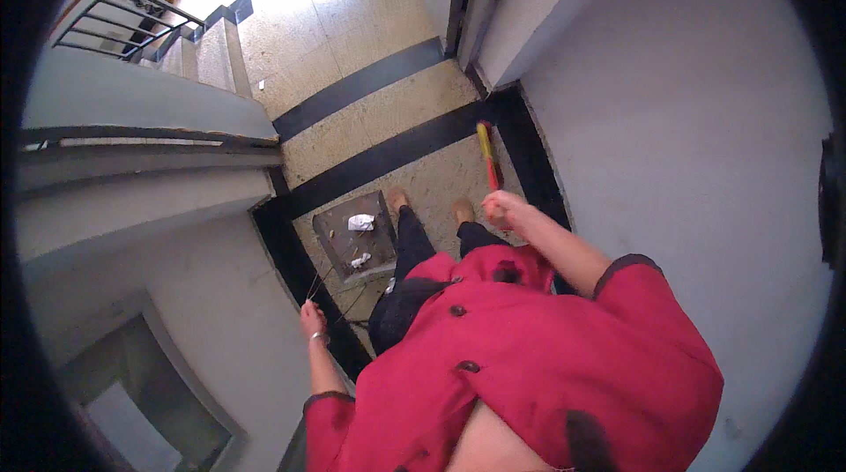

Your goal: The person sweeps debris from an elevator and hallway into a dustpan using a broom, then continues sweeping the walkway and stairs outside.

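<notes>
My right hand is closed around a slim red and yellow tool, which points away from me over the floor near the right wall. Blur hides what kind of tool it is. On the left, my left hand grips thin cords or wires that run down towards a flat dark square tray. This tray rests on the floor beside my left foot. White crumpled paper, a smaller white scrap and bits of litter lie on it.
Speckled floor with dark border bands runs towards a bright landing. A plain wall rises close on my right. Steps and a metal railing are at the far left. A small white scrap lies beyond the doorway.
</notes>
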A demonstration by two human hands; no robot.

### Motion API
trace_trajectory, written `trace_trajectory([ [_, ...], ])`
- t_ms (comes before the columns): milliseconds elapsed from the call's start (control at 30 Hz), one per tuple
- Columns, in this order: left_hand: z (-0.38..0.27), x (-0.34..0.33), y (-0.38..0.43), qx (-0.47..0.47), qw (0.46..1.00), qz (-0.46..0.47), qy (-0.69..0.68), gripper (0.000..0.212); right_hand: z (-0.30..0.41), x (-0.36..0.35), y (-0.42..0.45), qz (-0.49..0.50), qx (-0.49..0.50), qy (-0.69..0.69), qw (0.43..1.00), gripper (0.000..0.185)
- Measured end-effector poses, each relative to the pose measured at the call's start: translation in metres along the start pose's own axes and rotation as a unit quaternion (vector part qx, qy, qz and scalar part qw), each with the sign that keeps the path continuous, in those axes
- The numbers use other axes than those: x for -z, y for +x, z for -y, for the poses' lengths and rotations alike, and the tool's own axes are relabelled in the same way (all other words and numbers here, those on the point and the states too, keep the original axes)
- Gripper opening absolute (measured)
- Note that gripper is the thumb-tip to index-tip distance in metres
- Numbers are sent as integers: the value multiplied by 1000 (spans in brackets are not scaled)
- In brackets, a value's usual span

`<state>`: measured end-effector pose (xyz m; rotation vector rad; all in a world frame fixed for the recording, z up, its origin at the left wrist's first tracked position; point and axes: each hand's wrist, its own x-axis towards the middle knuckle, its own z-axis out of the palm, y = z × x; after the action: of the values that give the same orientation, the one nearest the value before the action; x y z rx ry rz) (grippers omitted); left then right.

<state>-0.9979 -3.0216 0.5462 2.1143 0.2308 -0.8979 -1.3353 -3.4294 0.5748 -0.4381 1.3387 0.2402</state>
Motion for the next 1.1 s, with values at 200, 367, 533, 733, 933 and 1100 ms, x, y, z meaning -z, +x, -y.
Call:
trace_trajectory([
  [200, -33, -54, 76, 24, 996, 70, 52, 30, 16, 63, -31, -50, -54, 188, 979, 27],
  [367, -45, -56, 109, -4, 989, 77, 125, 30, 101, 60, 61, -38, -227, 22, 973, 25],
  [533, -32, -49, 133, -57, 981, 68, 173, 30, 106, -67, 118, -83, -99, -143, 981, 23],
  [733, -10, -65, 182, -72, 969, 82, 220, 32, 76, -183, 67, 1, -67, -109, 992, 17],
  [933, 3, -73, 207, -70, 969, 56, 232, 33, 140, -146, 13, -28, -35, -196, 980, 17],
  [1100, -1, -75, 205, -40, 965, 64, 251, 33, 148, -204, 92, -111, 25, -523, 845, 9],
])
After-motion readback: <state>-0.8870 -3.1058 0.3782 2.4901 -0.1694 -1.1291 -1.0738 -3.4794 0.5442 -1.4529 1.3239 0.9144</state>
